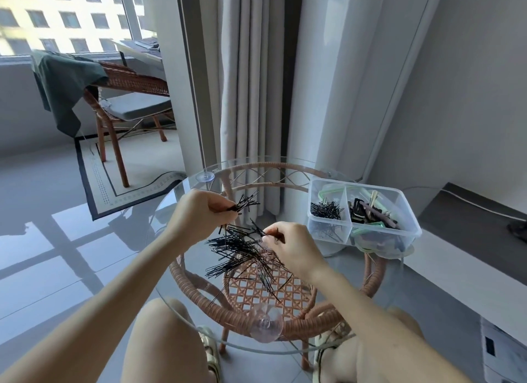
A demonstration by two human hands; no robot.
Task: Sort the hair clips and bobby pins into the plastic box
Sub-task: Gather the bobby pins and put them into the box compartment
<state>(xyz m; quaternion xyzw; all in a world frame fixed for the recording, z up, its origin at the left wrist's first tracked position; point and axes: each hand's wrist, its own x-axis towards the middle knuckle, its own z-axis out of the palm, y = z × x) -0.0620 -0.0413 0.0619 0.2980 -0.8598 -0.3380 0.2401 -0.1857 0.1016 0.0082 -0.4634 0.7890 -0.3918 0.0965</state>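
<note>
A loose pile of black bobby pins (242,251) lies in the middle of the round glass table (182,320). My left hand (199,211) holds a small bunch of bobby pins (246,203) above the pile, their ends fanning to the right. My right hand (288,245) pinches a bobby pin or two (258,228) at the pile's right edge. The clear plastic box (413,226) stands at the table's right rim. Its left compartment holds bobby pins (326,210), and its right compartment holds hair clips (370,211).
The table rests on a rattan frame (205,300) with suction cups (266,324) under the glass. My knees (159,325) are below the near edge. A curtain (256,83) hangs behind, a rattan chair (122,97) stands far left, and a low dark ledge (456,220) runs on the right.
</note>
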